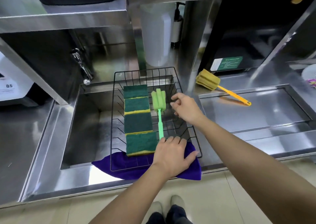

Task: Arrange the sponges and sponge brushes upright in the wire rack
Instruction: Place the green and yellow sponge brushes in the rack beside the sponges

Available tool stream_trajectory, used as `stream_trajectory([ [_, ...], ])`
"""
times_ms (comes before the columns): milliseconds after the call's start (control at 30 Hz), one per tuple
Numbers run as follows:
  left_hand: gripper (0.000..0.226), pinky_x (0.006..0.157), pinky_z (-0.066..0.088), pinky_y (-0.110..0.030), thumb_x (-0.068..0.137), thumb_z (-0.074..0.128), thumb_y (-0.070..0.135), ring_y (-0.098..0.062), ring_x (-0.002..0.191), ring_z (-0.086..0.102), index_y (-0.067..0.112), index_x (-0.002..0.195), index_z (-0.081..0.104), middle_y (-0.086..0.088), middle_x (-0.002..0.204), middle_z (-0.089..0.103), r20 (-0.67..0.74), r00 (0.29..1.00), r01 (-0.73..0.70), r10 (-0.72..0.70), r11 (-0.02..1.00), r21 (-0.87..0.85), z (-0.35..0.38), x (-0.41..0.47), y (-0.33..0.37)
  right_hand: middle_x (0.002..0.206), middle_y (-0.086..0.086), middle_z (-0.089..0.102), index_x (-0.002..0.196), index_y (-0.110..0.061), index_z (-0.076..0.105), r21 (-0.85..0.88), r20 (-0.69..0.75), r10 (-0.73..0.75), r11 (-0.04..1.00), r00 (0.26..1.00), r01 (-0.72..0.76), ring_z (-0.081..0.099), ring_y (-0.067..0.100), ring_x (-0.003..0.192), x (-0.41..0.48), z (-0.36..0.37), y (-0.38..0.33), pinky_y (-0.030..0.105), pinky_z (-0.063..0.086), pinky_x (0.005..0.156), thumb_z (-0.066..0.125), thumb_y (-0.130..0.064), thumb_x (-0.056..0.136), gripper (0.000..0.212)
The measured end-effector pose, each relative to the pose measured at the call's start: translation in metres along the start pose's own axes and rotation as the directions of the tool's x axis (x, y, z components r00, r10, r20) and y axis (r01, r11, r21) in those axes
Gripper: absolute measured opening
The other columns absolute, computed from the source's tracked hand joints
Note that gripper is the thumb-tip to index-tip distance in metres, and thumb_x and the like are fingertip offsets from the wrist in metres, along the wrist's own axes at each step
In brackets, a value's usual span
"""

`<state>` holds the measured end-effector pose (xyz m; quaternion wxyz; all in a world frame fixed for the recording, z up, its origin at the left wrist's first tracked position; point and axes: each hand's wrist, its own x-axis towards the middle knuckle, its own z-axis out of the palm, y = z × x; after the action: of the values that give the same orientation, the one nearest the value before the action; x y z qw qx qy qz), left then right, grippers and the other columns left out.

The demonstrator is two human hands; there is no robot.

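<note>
Four green sponges [138,121] stand on edge in a row inside the black wire rack [196,138], which sits over the sink on a purple cloth [119,162]. Beside them in the rack lies a green sponge brush [159,104]. The left hand [172,155] rests flat over the rack's near edge, fingers spread, gripping nothing; the right hand [186,107] hovers loosely open at the rack's right side. A yellow sponge brush [210,83] lies on the desk, right of the rack.
</note>
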<state>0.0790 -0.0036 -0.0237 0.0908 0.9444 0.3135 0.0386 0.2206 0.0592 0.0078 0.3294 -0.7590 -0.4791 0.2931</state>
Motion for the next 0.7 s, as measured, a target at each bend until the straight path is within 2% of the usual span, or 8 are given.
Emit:
stream_trajectory([
  [33, 0.059, 0.078, 0.038, -0.04, 0.086, 0.026, 0.063, -0.028, 0.089, 0.056, 0.014, 0.095, 0.058, -0.008, 0.096, 0.065, 0.007, 1.0, -0.004, 0.004, 1.0, -0.003, 0.001, 0.004, 0.003, 0.071, -0.004, 0.062, 0.112, -0.009, 0.057, 0.002, -0.054, 0.008, 1.0, 0.999, -0.008, 0.061, 0.021, 0.075, 0.003, -0.011, 0.003, 0.035, 0.051, 0.073, 0.053, -0.018, 0.089, 0.025],
  [133, 0.059, 0.077, 0.038, -0.039, 0.086, 0.026, 0.064, -0.026, 0.089, 0.057, 0.015, 0.093, 0.058, -0.006, 0.097, 0.066, 0.028, 1.0, -0.011, 0.011, 1.0, 0.0, 0.005, 0.012, 0.011, 0.103, 0.015, 0.067, 0.11, -0.007, 0.058, -0.089, -0.232, 0.047, 0.994, 0.972, -0.07, 0.059, 0.032, 0.098, 0.014, -0.043, 0.024, 0.042, 0.049, 0.087, 0.049, -0.013, 0.088, 0.024],
  [233, 0.061, 0.076, 0.039, -0.037, 0.086, 0.024, 0.066, -0.025, 0.088, 0.058, 0.016, 0.093, 0.058, -0.005, 0.096, 0.066, 0.033, 0.999, -0.014, 0.015, 1.0, -0.006, 0.008, 0.015, 0.014, 0.118, 0.021, 0.058, 0.117, -0.005, 0.051, -0.323, -0.358, 0.046, 0.931, 0.933, -0.17, 0.053, 0.039, 0.11, 0.024, -0.07, 0.054, 0.047, 0.045, 0.091, 0.052, -0.012, 0.084, 0.034],
  [300, 0.064, 0.075, 0.04, -0.037, 0.085, 0.021, 0.068, -0.025, 0.087, 0.059, 0.016, 0.093, 0.058, -0.004, 0.096, 0.067, 0.035, 0.999, -0.003, 0.003, 1.0, -0.008, 0.009, 0.015, 0.015, 0.13, 0.021, 0.048, 0.131, -0.005, 0.039, -0.434, -0.381, 0.071, 0.867, 0.922, -0.246, 0.044, 0.039, 0.121, 0.03, -0.084, 0.077, 0.048, 0.036, 0.098, 0.054, -0.014, 0.082, 0.052],
  [433, 0.068, 0.073, 0.04, -0.036, 0.083, 0.017, 0.07, -0.024, 0.086, 0.059, 0.017, 0.093, 0.058, -0.003, 0.096, 0.067, 0.038, 0.999, 0.016, -0.017, 1.0, 0.01, 0.01, 0.015, 0.015, 0.152, 0.01, 0.024, 0.146, -0.015, 0.014, -0.459, -0.327, 0.208, 0.817, 0.922, -0.348, 0.019, 0.029, 0.141, 0.041, -0.107, 0.115, 0.049, 0.02, 0.111, 0.055, -0.016, 0.08, 0.078],
  [500, 0.067, 0.073, 0.04, -0.036, 0.084, 0.017, 0.069, -0.023, 0.086, 0.059, 0.018, 0.093, 0.059, -0.003, 0.096, 0.067, 0.045, 0.999, 0.02, -0.021, 1.0, 0.014, 0.01, 0.016, 0.015, 0.153, 0.009, 0.023, 0.147, -0.018, 0.012, -0.47, -0.283, 0.287, 0.79, 0.915, -0.393, 0.017, 0.027, 0.142, 0.046, -0.115, 0.127, 0.05, 0.02, 0.111, 0.057, -0.022, 0.081, 0.08],
  [567, 0.066, 0.074, 0.04, -0.036, 0.084, 0.017, 0.069, -0.023, 0.086, 0.059, 0.017, 0.093, 0.059, -0.003, 0.096, 0.067, 0.053, 0.998, 0.023, -0.024, 1.0, 0.016, 0.009, 0.016, 0.016, 0.147, 0.012, 0.034, 0.145, -0.018, 0.016, -0.467, -0.247, 0.34, 0.779, 0.907, -0.419, 0.028, 0.031, 0.136, 0.048, -0.119, 0.136, 0.051, 0.023, 0.107, 0.057, -0.028, 0.082, 0.075],
  [700, 0.065, 0.075, 0.041, -0.035, 0.085, 0.018, 0.068, -0.021, 0.084, 0.059, 0.018, 0.094, 0.058, -0.002, 0.095, 0.066, 0.073, 0.997, 0.034, -0.035, 0.999, 0.019, 0.009, 0.016, 0.016, 0.13, 0.017, 0.051, 0.137, -0.017, 0.029, -0.529, -0.288, 0.275, 0.753, 0.917, -0.392, 0.044, 0.036, 0.122, 0.042, -0.116, 0.147, 0.049, 0.03, 0.097, 0.056, -0.043, 0.083, 0.066],
])
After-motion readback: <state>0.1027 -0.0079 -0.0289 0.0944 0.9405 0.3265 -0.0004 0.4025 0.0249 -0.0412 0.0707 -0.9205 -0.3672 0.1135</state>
